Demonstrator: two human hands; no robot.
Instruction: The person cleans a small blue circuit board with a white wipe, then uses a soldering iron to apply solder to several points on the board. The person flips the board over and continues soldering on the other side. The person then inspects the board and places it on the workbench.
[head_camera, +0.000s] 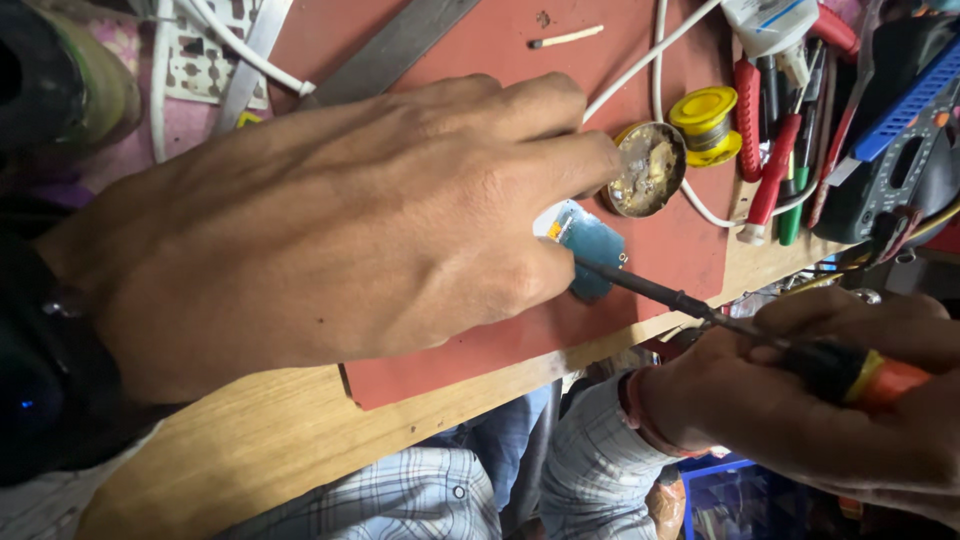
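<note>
My left hand (330, 230) lies palm down across the red mat (520, 340), its fingertips pressing a small blue circuit board (592, 243) flat. My right hand (820, 395) grips a soldering iron (700, 305) with a black and orange handle. Its dark tip touches the right edge of the board. A round tin of brownish flux paste (648, 170) sits just beyond the board. Most of the board is hidden under my fingers.
A yellow solder spool (707, 122) stands behind the tin. Red-handled tools and pens (775, 160) and a dark multimeter (890, 150) crowd the right. A white cable (650, 55), a metal ruler (400, 45) and a matchstick (566, 38) lie at the back. The wooden bench edge (290, 440) runs below.
</note>
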